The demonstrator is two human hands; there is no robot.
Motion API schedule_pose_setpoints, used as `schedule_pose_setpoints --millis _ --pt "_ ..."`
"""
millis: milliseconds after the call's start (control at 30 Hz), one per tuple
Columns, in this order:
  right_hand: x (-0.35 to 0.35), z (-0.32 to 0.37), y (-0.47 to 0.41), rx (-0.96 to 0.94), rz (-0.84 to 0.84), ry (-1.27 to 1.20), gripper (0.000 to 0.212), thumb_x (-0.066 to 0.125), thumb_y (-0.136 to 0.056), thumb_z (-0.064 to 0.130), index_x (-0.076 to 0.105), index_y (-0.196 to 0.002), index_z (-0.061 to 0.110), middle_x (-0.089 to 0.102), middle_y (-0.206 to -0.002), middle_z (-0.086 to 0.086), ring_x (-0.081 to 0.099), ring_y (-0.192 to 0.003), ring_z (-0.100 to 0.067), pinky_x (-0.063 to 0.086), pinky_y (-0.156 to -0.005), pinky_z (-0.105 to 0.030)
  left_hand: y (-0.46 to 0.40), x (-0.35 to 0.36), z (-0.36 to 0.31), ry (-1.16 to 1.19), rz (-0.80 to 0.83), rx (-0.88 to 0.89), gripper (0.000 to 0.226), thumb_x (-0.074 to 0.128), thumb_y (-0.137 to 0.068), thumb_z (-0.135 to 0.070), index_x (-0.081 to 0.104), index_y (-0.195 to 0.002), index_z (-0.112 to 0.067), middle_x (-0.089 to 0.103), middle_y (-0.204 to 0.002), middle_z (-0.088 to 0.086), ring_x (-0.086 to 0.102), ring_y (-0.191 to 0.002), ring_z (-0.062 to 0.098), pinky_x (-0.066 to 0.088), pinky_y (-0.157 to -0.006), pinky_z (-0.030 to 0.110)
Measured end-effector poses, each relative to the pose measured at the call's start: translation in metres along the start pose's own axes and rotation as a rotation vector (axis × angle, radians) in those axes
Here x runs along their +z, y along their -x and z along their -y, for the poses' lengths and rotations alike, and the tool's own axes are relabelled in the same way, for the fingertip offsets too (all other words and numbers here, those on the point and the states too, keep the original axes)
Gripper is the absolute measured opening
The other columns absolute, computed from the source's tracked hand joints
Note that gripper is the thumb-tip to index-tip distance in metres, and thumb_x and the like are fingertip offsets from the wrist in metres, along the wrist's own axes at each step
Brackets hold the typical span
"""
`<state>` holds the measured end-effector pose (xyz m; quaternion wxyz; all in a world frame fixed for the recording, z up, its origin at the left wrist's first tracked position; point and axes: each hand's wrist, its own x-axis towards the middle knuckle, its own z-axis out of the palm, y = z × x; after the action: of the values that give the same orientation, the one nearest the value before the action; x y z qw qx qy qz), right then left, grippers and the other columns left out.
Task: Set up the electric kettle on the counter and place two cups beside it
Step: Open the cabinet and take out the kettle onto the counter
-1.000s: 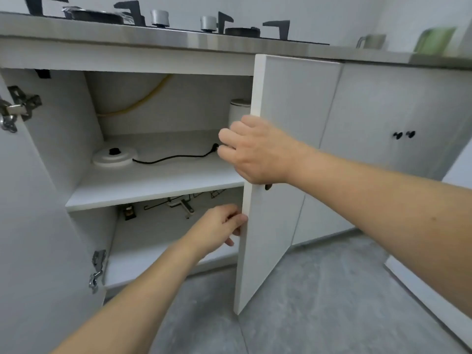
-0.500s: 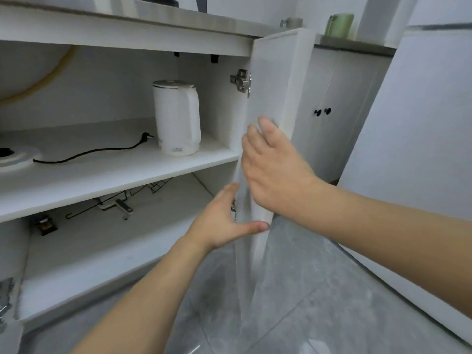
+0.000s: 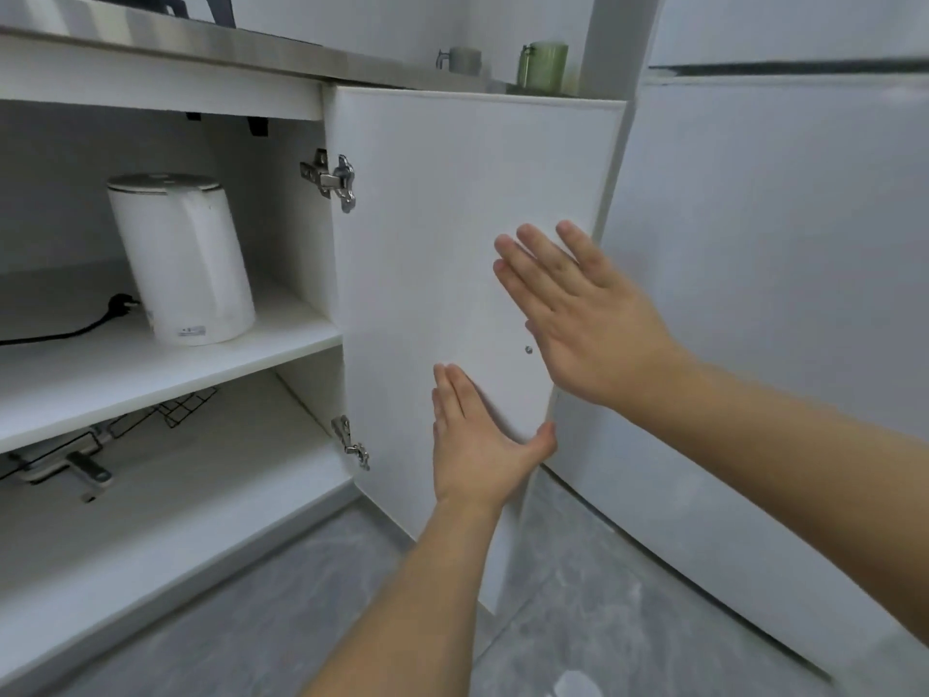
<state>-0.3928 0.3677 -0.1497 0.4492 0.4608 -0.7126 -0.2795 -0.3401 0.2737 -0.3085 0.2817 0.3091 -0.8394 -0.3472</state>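
Open lower cabinet, seen from above and in front. The cabinet door [image 3: 427, 274] stands swung wide, its inner face toward the viewer, and serves here as the landmark. The left hand [image 3: 475, 445] lies flat against the lower part of this inner face, fingers [image 3: 450, 394] straight and close together, pointing up, thumb spread toward the door's free edge; it holds nothing. The right hand [image 3: 583, 314] is flat on the door above and to the right of the left hand, near the free edge, fingers [image 3: 533, 254] straight and slightly fanned, also holding nothing. A small screw [image 3: 528, 350] shows in the door just left of the right palm. Two metal hinges [image 3: 334, 181] join the door to the cabinet, one high and one low.

Left of the door, on the upper shelf [image 3: 166, 374], the white kettle [image 3: 183, 259] stands upright near the hinge side. A black plug and cord [image 3: 108, 314] lies on the shelf just left of the kettle's foot. On the bottom shelf, below and left of the door, lie a wire rack [image 3: 171, 415] and a small metal object that is too blurred to identify.

Above the door runs the tabletop [image 3: 281, 55]. On it, over the door's top edge, stand a grey cup [image 3: 462, 59] and, to its right, a green cup [image 3: 545, 65], near each other but apart.
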Motion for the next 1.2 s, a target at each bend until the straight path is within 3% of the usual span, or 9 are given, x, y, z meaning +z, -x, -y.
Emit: schedule_pose_setpoints --millis 133,300,400,500,600,833,967,1100,1200 --pt "0.005 0.003 -0.002 0.008 -0.064 0.018 0.064 0.019 -0.097 0.030 -0.002 -0.150 0.001 -0.003 -0.160 -0.017 -0.005 -0.147 -0.034 -0.012 -0.115 -0.050 -0.001 0.012 0.003 0.047 -0.047 0.022 0.128 0.046 -0.062 -0.081 -0.017 -0.152 -0.016 -0.024 -0.160 -0.011 -0.016 -0.148 0.009 0.008 -0.110 0.023" --pt "-0.006 0.020 -0.005 0.060 -0.043 -0.077 0.064 0.003 -0.090 0.018 -0.001 -0.149 -0.003 -0.004 -0.159 -0.020 -0.006 -0.147 -0.036 -0.012 -0.115 -0.051 0.003 -0.002 0.015 0.078 -0.014 0.096 0.127 0.048 -0.065 -0.085 -0.013 -0.153 -0.019 -0.021 -0.160 -0.013 -0.017 -0.147 0.003 0.003 -0.117 0.023" --pt "-0.017 0.041 -0.014 0.101 -0.034 -0.229 0.066 0.001 -0.090 0.026 0.000 -0.149 -0.003 -0.003 -0.159 -0.020 -0.004 -0.147 -0.036 -0.014 -0.115 -0.049 0.003 -0.036 0.044 0.019 0.043 0.163 0.117 0.045 -0.068 -0.089 -0.001 -0.155 -0.026 -0.007 -0.162 -0.017 -0.006 -0.147 -0.003 0.008 -0.118 0.023" --pt "-0.029 0.072 -0.030 0.105 -0.012 -0.438 0.064 0.017 -0.095 0.029 0.002 -0.150 -0.001 -0.002 -0.159 -0.019 -0.001 -0.147 -0.035 -0.011 -0.116 -0.047 -0.004 -0.085 0.081 -0.099 0.036 0.186 0.098 0.052 -0.080 -0.072 0.014 -0.155 -0.022 0.015 -0.162 -0.006 0.012 -0.148 0.008 0.016 -0.121 0.030" --pt "-0.044 0.112 -0.052 0.066 -0.040 -0.618 0.064 0.029 -0.096 0.028 0.008 -0.150 0.000 0.003 -0.159 -0.019 0.003 -0.147 -0.034 -0.006 -0.118 -0.047 -0.006 -0.144 0.122 -0.205 -0.052 0.108 0.082 0.051 -0.091 -0.056 0.017 -0.154 -0.017 0.018 -0.162 0.000 0.013 -0.149 0.013 0.012 -0.119 0.027" --pt "-0.102 0.215 -0.123 -0.057 0.022 -1.124 0.063 0.035 -0.098 0.028 0.008 -0.151 0.007 -0.001 -0.161 -0.011 0.004 -0.147 -0.026 0.006 -0.119 -0.038 0.014 -0.267 0.191 -0.375 -0.113 -0.039 0.067 0.036 -0.099 -0.051 0.015 -0.155 -0.020 0.013 -0.163 -0.002 0.010 -0.149 0.013 0.014 -0.120 0.033" --pt "-0.130 0.250 -0.162 -0.073 -0.013 -1.327 0.062 0.037 -0.097 0.026 0.012 -0.151 0.007 0.004 -0.161 -0.011 0.008 -0.147 -0.024 0.010 -0.119 -0.035 0.021 -0.314 0.214 -0.385 -0.151 -0.117 0.065 0.038 -0.099 -0.047 0.017 -0.154 -0.020 0.015 -0.163 -0.003 0.024 -0.145 0.019 0.027 -0.117 0.041" --pt "-0.130 0.266 -0.200 -0.002 0.022 -1.558 0.061 0.037 -0.096 0.025 0.015 -0.150 0.008 0.010 -0.160 -0.008 0.012 -0.146 -0.023 0.014 -0.116 -0.032 0.006 -0.337 0.233 -0.327 -0.218 -0.151 0.060 0.040 -0.100 -0.044 0.023 -0.152 -0.018 0.023 -0.159 0.000 0.030 -0.141 0.015 0.024 -0.109 0.024" --pt "-0.111 0.267 -0.223 0.131 -0.008 -1.699 0.053 0.038 -0.094 0.025 0.028 -0.144 0.009 0.027 -0.154 -0.007 0.033 -0.136 -0.021 0.029 -0.109 -0.032 -0.025 -0.335 0.235 -0.124 -0.297 -0.229 0.060 0.040 -0.099 -0.045 0.025 -0.152 -0.021 0.027 -0.158 -0.001 0.042 -0.128 0.011 0.031 -0.095 0.014"
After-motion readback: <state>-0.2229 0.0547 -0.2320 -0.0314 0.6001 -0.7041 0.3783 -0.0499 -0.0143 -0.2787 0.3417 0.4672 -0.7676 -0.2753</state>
